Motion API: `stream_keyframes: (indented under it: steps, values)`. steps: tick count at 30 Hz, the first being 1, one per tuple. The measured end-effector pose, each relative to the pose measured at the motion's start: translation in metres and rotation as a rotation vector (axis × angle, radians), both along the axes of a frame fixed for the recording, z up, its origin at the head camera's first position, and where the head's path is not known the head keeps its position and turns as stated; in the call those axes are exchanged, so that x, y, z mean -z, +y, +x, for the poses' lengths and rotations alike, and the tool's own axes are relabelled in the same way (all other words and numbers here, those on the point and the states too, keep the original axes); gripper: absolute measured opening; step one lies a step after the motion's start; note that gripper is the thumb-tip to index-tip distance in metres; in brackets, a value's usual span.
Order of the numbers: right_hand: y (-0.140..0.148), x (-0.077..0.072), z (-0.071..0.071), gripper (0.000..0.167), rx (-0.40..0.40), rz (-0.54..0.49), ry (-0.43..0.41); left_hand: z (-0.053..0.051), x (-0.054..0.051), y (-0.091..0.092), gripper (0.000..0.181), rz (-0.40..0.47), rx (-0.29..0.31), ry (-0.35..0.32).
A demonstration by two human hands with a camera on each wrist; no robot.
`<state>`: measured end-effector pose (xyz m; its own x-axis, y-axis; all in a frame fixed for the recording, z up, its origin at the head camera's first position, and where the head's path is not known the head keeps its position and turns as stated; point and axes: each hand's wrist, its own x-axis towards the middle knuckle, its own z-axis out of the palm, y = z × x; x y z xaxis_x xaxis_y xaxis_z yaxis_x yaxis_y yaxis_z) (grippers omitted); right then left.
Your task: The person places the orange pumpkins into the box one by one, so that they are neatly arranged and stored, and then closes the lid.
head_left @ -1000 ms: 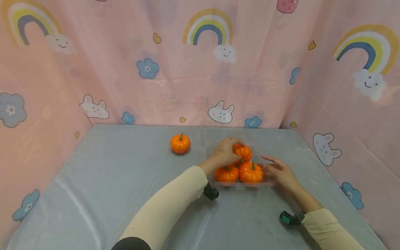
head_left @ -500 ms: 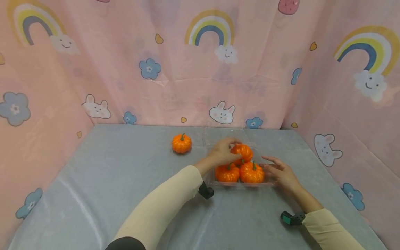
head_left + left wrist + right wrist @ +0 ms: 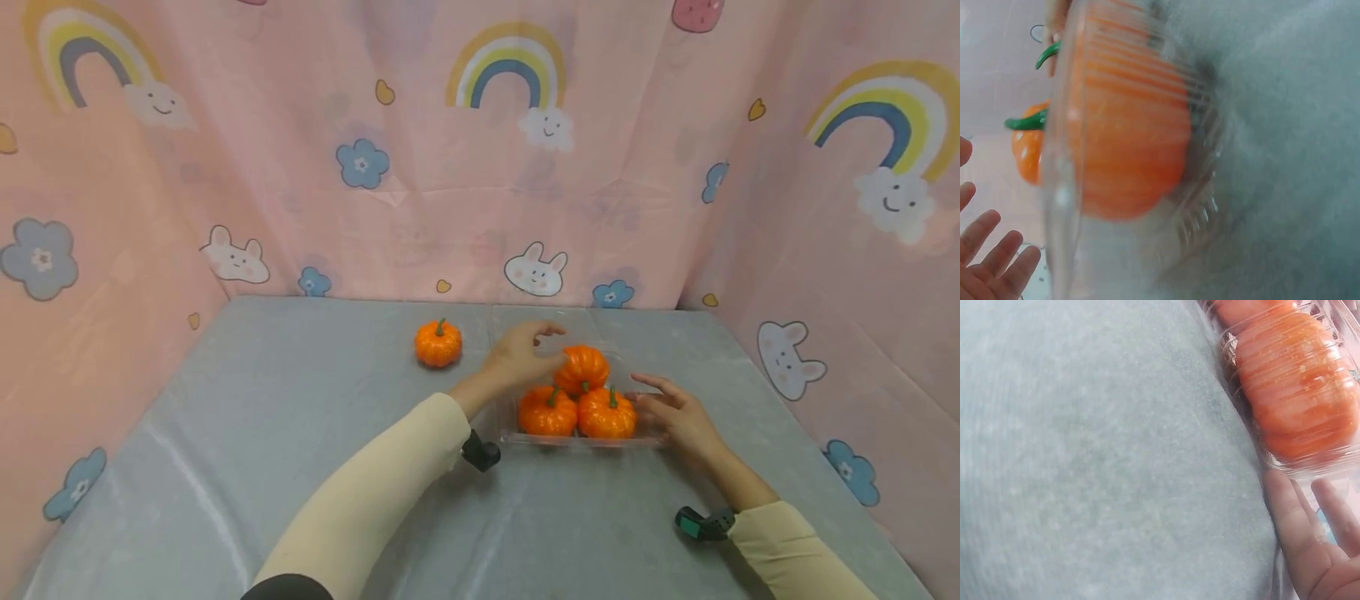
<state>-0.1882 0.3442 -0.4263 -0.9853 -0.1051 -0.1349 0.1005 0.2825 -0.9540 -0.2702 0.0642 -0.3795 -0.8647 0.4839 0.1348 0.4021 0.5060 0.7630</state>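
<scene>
Three orange pumpkins sit in a clear plastic box [image 3: 585,442]: front left [image 3: 548,412], front right [image 3: 607,414] and one behind them [image 3: 582,370]. My left hand [image 3: 519,357] is at the box's left side, holding nothing, its fingers spread and loosely bent beside the back pumpkin. In the left wrist view its fingers [image 3: 999,256] are apart, near the box wall. My right hand [image 3: 682,421] is by the box's right end, fingers extended; in the right wrist view the fingertips of this hand [image 3: 1316,540] are at the box edge, near a pumpkin [image 3: 1300,387].
Another orange pumpkin [image 3: 438,343] with a green stem stands on the grey cloth-covered table [image 3: 300,375], to the left of the box. Behind and at the sides hangs a pink patterned curtain [image 3: 435,217]. A clear lid-like sheet lies behind the box.
My left hand has drawn off the back pumpkin and moved left, its fingers now apart from it. The back pumpkin stays in the box. My right hand is nearly still.
</scene>
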Motion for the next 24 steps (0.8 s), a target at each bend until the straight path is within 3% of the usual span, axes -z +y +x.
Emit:
stream_keyframes:
  steps: [11,24]
  values:
    - [0.0,-0.001,0.001,0.054,0.007,0.015,-0.001,-0.005,-0.007,-0.023,0.045,-0.004,-0.061,0.016]
    - [-0.002,-0.001,0.0,0.059,0.03,0.01,-0.008,-0.008,-0.009,-0.065,0.049,0.031,-0.182,0.039]
